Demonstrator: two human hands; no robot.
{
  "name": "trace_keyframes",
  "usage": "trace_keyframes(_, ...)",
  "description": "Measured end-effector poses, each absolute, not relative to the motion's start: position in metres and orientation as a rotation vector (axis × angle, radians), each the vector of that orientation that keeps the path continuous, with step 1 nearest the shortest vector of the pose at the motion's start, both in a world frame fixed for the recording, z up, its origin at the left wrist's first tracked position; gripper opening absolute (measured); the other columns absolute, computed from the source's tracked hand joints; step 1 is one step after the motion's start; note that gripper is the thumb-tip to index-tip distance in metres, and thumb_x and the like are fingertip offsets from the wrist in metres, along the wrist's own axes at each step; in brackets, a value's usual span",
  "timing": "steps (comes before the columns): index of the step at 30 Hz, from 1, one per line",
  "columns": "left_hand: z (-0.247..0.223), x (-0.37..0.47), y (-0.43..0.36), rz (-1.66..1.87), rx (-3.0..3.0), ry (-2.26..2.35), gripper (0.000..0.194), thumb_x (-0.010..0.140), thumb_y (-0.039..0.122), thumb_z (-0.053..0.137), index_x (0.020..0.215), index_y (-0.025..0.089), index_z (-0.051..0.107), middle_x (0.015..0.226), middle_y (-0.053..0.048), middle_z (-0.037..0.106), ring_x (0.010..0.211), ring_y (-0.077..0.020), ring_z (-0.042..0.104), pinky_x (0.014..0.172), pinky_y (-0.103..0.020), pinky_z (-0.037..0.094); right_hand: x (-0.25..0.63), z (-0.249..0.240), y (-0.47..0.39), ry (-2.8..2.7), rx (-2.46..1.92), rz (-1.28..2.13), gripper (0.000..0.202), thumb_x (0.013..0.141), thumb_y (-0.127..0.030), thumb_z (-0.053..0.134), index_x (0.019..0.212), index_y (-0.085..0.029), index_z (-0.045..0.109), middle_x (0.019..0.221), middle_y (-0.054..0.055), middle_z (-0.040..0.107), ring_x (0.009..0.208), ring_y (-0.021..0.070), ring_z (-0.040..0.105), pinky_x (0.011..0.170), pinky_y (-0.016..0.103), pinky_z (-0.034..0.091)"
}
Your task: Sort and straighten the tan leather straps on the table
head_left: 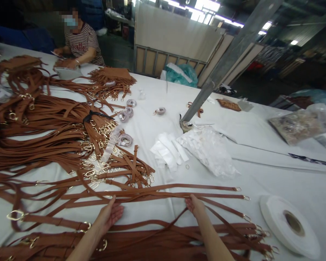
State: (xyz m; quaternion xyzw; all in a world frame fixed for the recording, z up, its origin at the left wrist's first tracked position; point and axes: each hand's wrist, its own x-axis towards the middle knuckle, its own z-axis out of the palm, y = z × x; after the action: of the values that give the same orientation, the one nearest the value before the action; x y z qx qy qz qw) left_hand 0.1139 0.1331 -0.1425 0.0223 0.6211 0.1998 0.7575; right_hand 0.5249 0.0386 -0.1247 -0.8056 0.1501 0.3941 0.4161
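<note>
Left hand point(111, 214), loosely open, thumb against long brown straps point(222, 196) toward the near edge of the bench point(255, 179); right hand point(196, 206), half curled at the same straps, hold unclear. Farther out, toward the right edge, white roll point(281, 232).

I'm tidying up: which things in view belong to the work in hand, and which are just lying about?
Likely in the work: brown straps by the left hand and right hand; gold clasps.
Likely just lying about: white roll; crumpled plastic; teal bag.
</note>
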Motion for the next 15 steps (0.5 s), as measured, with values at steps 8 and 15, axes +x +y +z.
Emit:
trace_keyframes(8,-0.15,0.112,0.124,0.612,-0.083,1.397,0.004,0.088,0.018,0.055,0.087,0.015,0.057,0.073,-0.005,0.068,0.066,-0.0151,0.068,0.062,-0.023,0.056,0.502,-0.087,0.004,0.232,-1.746,0.824,0.015,0.079,-0.013,0.065,0.092,-0.014,0.057,0.075,-0.004,0.06,0.062,0.0073,0.057,0.045,0.015,0.04)
trace_keyframes(15,-0.09,0.053,0.139,0.995,-0.256,1.132,0.025,0.092,0.028,0.043,0.073,0.02,0.057,0.067,0.002,0.06,0.068,-0.0136,0.064,0.07,-0.03,0.06,0.449,-0.04,-0.025,0.234,-1.382,0.916,0.032,0.062,-0.026,0.079,0.082,-0.019,0.055,0.073,-0.004,0.066,0.055,0.0067,0.055,0.046,0.017,0.044)
